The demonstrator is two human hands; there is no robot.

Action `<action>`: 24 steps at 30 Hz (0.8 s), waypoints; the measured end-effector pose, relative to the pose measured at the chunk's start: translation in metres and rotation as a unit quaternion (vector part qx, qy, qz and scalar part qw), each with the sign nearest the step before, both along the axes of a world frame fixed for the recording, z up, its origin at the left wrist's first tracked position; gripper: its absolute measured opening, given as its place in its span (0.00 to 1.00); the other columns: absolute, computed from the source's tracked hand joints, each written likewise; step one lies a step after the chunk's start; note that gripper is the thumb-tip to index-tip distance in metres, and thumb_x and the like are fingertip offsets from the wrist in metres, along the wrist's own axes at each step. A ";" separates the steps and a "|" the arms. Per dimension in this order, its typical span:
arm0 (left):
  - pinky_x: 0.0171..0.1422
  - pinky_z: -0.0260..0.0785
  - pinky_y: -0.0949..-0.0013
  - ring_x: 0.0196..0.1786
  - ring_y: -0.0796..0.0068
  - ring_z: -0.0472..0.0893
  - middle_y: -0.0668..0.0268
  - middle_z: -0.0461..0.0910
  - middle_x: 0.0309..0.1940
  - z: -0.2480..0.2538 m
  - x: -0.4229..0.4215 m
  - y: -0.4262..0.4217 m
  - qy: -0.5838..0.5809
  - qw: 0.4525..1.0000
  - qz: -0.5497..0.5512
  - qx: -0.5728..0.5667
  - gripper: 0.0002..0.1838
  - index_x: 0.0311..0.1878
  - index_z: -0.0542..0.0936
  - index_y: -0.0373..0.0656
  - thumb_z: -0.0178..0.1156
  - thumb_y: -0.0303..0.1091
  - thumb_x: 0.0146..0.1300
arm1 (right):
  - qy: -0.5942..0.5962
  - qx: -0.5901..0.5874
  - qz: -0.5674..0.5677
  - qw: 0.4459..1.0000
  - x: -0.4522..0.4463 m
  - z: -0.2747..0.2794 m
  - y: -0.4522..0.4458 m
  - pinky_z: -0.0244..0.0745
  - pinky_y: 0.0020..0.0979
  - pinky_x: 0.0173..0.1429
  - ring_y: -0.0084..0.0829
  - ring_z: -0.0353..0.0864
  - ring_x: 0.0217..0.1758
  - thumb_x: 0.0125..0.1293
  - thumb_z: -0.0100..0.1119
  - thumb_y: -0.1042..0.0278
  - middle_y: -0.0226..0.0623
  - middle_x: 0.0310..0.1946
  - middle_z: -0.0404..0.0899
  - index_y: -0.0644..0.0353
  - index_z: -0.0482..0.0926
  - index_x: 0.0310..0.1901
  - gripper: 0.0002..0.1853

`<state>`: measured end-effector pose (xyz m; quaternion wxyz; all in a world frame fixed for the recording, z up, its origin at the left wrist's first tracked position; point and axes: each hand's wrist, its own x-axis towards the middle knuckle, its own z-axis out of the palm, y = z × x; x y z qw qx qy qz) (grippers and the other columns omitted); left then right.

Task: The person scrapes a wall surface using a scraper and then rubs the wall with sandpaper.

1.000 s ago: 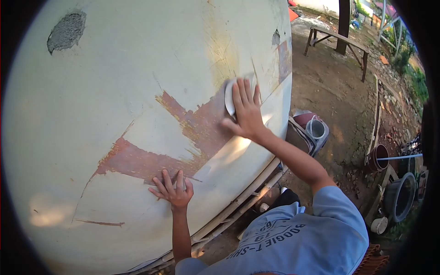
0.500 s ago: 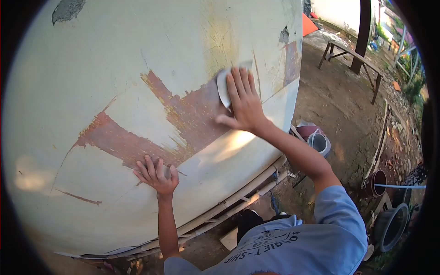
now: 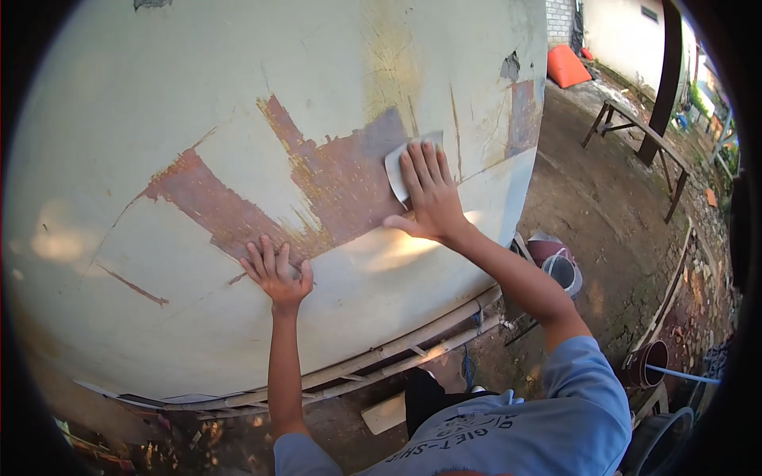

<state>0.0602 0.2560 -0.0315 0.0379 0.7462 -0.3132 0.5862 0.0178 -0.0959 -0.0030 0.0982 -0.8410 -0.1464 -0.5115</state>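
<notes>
A large pale curved surface (image 3: 198,103) bears reddish-brown bare patches (image 3: 349,186) with ragged yellowish edges. My right hand (image 3: 431,194) presses a whitish sheet (image 3: 394,170) flat against it, at the right edge of the larger patch. The fingers lie over the sheet and the thumb is spread to the left. Lower down, my left hand (image 3: 278,274) rests palm-down on the surface at the lower edge of the patches, fingers spread, holding nothing.
Bamboo poles (image 3: 381,353) run beneath the surface's lower edge. On the dirt ground to the right are a bucket (image 3: 559,271), a brown pot (image 3: 647,363), a dark basin (image 3: 659,444) and a wooden bench (image 3: 647,131). An orange object (image 3: 567,67) lies farther back.
The view has shifted, showing more of the right side. My right hand and the sheet have moved down slightly across the patch. My left hand remains spread on the surface.
</notes>
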 end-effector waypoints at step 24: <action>0.80 0.33 0.34 0.79 0.38 0.53 0.48 0.63 0.73 -0.005 -0.002 0.000 -0.002 1.000 -0.002 -0.010 0.27 0.62 0.71 0.44 0.58 0.45 0.61 | -0.167 0.001 -0.028 0.985 0.022 0.179 -0.001 0.39 0.54 0.81 0.53 0.44 0.82 0.61 0.48 0.21 0.56 0.78 0.50 0.71 0.54 0.75 0.58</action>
